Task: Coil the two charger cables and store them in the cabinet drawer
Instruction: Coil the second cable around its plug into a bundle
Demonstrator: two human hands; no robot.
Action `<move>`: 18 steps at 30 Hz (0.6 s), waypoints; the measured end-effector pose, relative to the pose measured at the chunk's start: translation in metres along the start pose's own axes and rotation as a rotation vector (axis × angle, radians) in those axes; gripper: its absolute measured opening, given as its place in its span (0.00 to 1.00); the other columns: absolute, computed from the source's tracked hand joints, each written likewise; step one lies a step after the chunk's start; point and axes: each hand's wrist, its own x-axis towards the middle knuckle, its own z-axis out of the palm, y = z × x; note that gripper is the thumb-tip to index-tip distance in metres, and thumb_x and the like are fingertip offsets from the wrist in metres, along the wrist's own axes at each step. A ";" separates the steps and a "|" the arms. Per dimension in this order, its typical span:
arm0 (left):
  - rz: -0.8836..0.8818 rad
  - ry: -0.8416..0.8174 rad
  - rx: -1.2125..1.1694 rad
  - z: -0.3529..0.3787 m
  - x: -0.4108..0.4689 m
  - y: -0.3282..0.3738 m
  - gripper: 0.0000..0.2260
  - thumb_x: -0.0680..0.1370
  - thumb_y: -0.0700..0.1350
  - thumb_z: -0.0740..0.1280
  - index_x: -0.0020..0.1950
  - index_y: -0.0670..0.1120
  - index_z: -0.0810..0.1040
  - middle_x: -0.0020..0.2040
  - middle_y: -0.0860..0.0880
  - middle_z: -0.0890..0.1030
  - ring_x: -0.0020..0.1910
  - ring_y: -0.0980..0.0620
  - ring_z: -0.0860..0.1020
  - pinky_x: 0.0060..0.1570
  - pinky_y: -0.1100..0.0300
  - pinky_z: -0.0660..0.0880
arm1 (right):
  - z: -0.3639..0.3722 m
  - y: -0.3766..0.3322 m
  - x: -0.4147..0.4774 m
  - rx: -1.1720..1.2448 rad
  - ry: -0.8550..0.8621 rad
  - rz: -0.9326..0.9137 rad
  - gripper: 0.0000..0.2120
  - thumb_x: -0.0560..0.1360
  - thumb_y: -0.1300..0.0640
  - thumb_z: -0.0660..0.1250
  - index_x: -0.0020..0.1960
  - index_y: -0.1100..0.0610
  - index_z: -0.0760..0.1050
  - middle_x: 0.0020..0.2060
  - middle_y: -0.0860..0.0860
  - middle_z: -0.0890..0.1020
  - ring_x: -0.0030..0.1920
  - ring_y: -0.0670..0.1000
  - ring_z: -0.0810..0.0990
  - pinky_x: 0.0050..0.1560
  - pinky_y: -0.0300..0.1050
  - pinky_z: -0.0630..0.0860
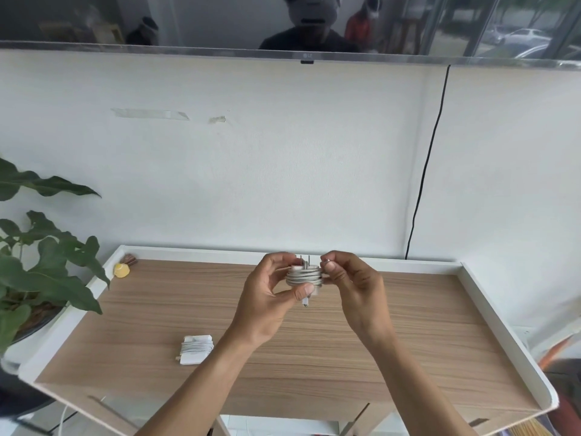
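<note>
while the left hand (267, 298) and right hand (350, 286) pinch a coiled charger (303, 275), the tv (195, 23) reads lg.

Above the middle of the wooden surface (408, 325), the left hand (267, 297) grips a white charger (304, 276), prongs pointing up, its cable (301, 275) wound round it. The right hand (352, 287) touches the coil's right side, and its fingers (330, 265) pinch something small there. A second wrapped charger (195, 349) lies on the surface toward the near left corner. A small yellow object (121, 270) sits at the far left corner, beside a leafy plant (47, 269).
</note>
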 end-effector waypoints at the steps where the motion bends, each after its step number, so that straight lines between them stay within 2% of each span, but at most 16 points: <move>1: -0.009 -0.014 -0.015 0.000 0.000 -0.002 0.22 0.64 0.45 0.79 0.55 0.45 0.77 0.53 0.49 0.83 0.56 0.50 0.80 0.58 0.49 0.78 | -0.001 -0.002 0.001 0.010 0.007 0.019 0.07 0.76 0.65 0.67 0.45 0.56 0.81 0.38 0.47 0.84 0.40 0.48 0.81 0.44 0.43 0.80; 3: -0.013 -0.052 -0.042 0.002 -0.003 -0.004 0.20 0.64 0.44 0.79 0.54 0.43 0.78 0.53 0.49 0.83 0.57 0.51 0.80 0.58 0.44 0.78 | -0.005 -0.005 0.003 -0.025 -0.005 0.056 0.06 0.76 0.64 0.67 0.47 0.56 0.82 0.40 0.49 0.85 0.40 0.49 0.82 0.42 0.41 0.79; 5: 0.016 -0.072 -0.050 0.004 -0.006 -0.006 0.18 0.65 0.40 0.78 0.53 0.43 0.77 0.55 0.48 0.81 0.58 0.50 0.79 0.58 0.44 0.78 | -0.010 -0.008 0.005 -0.121 -0.045 0.065 0.06 0.76 0.63 0.67 0.49 0.55 0.82 0.40 0.49 0.85 0.39 0.48 0.83 0.42 0.38 0.78; 9: 0.064 -0.080 -0.057 0.008 -0.009 -0.004 0.17 0.65 0.39 0.79 0.51 0.47 0.79 0.56 0.43 0.80 0.59 0.41 0.79 0.59 0.41 0.77 | -0.017 -0.018 0.007 -0.258 -0.081 0.010 0.06 0.75 0.62 0.69 0.45 0.52 0.78 0.35 0.47 0.82 0.36 0.47 0.80 0.41 0.37 0.76; 15: 0.117 -0.074 -0.064 0.013 -0.006 0.008 0.16 0.66 0.41 0.78 0.50 0.49 0.80 0.54 0.46 0.82 0.58 0.46 0.80 0.58 0.47 0.78 | -0.021 -0.028 0.004 -0.256 -0.074 -0.033 0.02 0.75 0.60 0.70 0.44 0.55 0.80 0.37 0.46 0.84 0.39 0.44 0.82 0.41 0.29 0.74; 18: 0.128 -0.064 -0.058 0.013 -0.005 0.009 0.16 0.65 0.41 0.79 0.50 0.51 0.81 0.55 0.46 0.81 0.59 0.46 0.79 0.57 0.49 0.78 | -0.022 -0.030 0.005 -0.281 -0.091 -0.025 0.03 0.76 0.60 0.69 0.45 0.55 0.81 0.39 0.46 0.85 0.42 0.44 0.84 0.43 0.32 0.76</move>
